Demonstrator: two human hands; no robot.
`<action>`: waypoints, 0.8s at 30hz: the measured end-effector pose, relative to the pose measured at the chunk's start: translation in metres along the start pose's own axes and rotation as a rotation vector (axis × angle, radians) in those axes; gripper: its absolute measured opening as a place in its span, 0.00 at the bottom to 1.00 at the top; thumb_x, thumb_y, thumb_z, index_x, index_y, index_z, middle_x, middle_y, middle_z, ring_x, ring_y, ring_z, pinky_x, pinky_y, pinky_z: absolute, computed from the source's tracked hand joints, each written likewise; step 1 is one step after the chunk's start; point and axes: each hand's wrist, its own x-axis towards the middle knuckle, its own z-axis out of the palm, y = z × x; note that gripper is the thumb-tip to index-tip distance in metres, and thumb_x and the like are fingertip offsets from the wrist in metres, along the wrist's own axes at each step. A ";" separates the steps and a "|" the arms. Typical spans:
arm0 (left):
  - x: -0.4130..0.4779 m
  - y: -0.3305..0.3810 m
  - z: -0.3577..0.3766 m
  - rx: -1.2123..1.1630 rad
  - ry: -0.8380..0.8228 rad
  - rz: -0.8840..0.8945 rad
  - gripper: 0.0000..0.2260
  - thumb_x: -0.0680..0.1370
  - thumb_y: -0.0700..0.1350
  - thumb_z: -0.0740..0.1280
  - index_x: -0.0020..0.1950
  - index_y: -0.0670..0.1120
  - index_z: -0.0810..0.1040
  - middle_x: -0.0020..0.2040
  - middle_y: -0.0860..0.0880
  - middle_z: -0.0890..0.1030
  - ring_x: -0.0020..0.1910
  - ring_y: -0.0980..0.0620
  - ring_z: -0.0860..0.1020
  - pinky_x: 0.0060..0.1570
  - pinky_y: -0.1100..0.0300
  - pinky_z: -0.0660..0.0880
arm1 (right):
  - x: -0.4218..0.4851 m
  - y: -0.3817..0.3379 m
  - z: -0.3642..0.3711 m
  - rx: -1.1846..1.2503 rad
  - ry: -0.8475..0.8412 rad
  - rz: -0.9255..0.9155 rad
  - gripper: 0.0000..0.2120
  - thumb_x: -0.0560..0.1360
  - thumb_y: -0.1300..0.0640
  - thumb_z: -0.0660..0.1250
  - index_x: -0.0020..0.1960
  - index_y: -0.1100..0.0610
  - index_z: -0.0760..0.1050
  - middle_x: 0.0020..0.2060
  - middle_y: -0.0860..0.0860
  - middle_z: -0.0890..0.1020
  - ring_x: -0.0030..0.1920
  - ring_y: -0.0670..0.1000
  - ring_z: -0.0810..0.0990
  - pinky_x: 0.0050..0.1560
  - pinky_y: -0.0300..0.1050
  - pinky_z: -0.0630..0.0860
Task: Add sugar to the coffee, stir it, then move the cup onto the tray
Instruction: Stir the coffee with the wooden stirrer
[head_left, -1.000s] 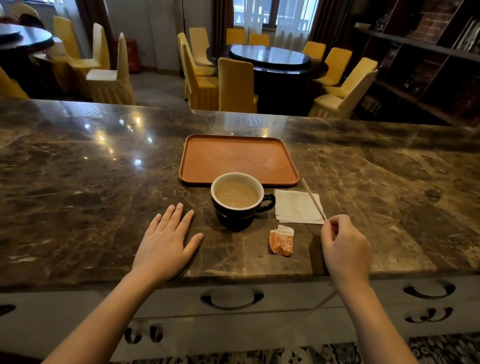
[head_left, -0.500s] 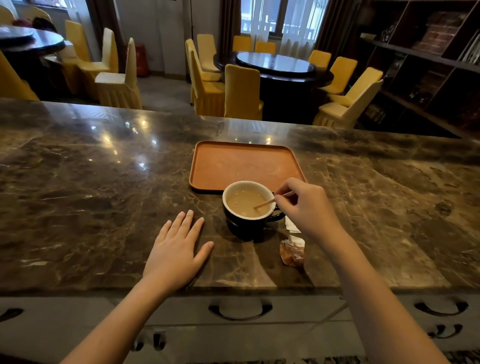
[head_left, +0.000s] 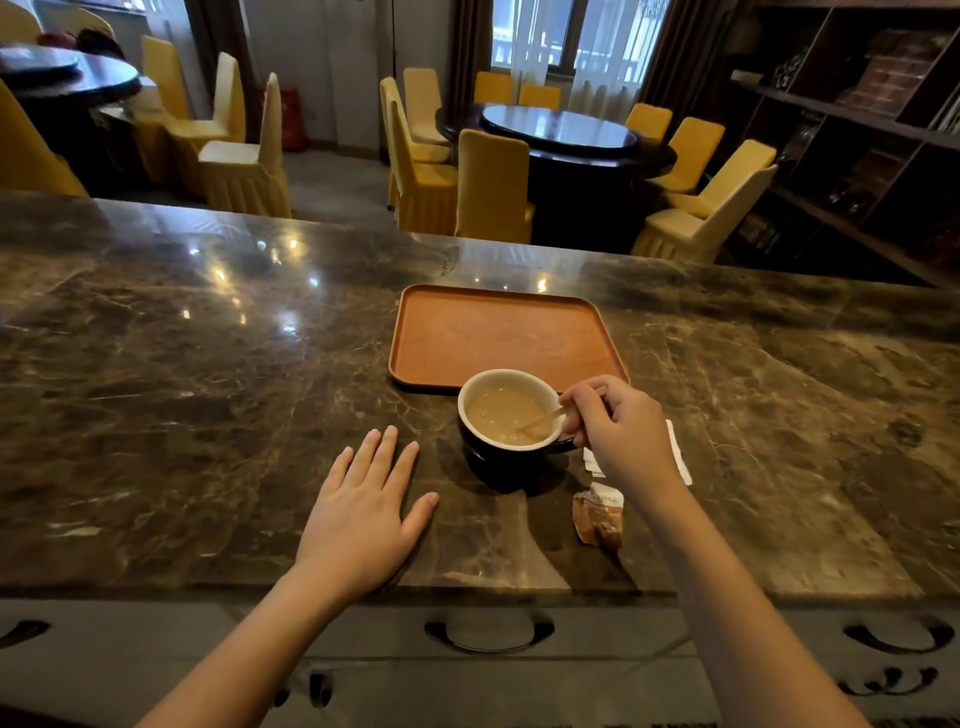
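A black cup (head_left: 506, 462) with a white inside holds milky coffee and stands on the marble counter, just in front of the orange tray (head_left: 498, 338). My right hand (head_left: 618, 431) pinches a thin wooden stir stick (head_left: 540, 418) whose tip dips into the coffee. My left hand (head_left: 363, 514) lies flat on the counter left of the cup, fingers spread, holding nothing. A torn orange sugar packet (head_left: 598, 515) lies right of the cup, near my right wrist. The cup's handle is mostly hidden behind my right hand.
A white napkin (head_left: 678, 452) lies under my right hand, mostly covered. The counter's front edge (head_left: 467, 590) runs just below my wrists, with drawer handles beneath. Beyond the counter stand yellow-covered chairs (head_left: 493, 187) and a dark round table (head_left: 558, 130).
My right hand carried the stir stick from beside the napkin over to the cup and put its tip into the coffee. The left hand stays flat on the counter.
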 end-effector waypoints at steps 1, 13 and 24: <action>0.000 0.000 0.000 0.004 0.000 0.000 0.33 0.69 0.65 0.32 0.71 0.52 0.43 0.73 0.50 0.42 0.69 0.54 0.38 0.67 0.55 0.37 | 0.001 0.002 -0.001 -0.001 0.049 0.003 0.11 0.78 0.59 0.58 0.43 0.58 0.78 0.30 0.52 0.80 0.29 0.43 0.77 0.32 0.34 0.75; 0.001 0.001 -0.002 0.002 -0.003 -0.009 0.34 0.68 0.66 0.32 0.71 0.52 0.43 0.74 0.50 0.43 0.71 0.54 0.39 0.67 0.55 0.36 | -0.003 -0.005 0.006 0.037 -0.030 0.095 0.11 0.78 0.58 0.57 0.44 0.58 0.77 0.31 0.51 0.81 0.29 0.45 0.77 0.31 0.35 0.74; 0.000 0.000 -0.001 0.002 0.001 0.003 0.32 0.69 0.65 0.31 0.69 0.52 0.39 0.73 0.50 0.42 0.70 0.54 0.38 0.67 0.55 0.36 | 0.004 -0.009 0.012 -0.004 0.091 0.069 0.11 0.78 0.59 0.57 0.45 0.59 0.77 0.32 0.52 0.81 0.32 0.48 0.79 0.36 0.40 0.77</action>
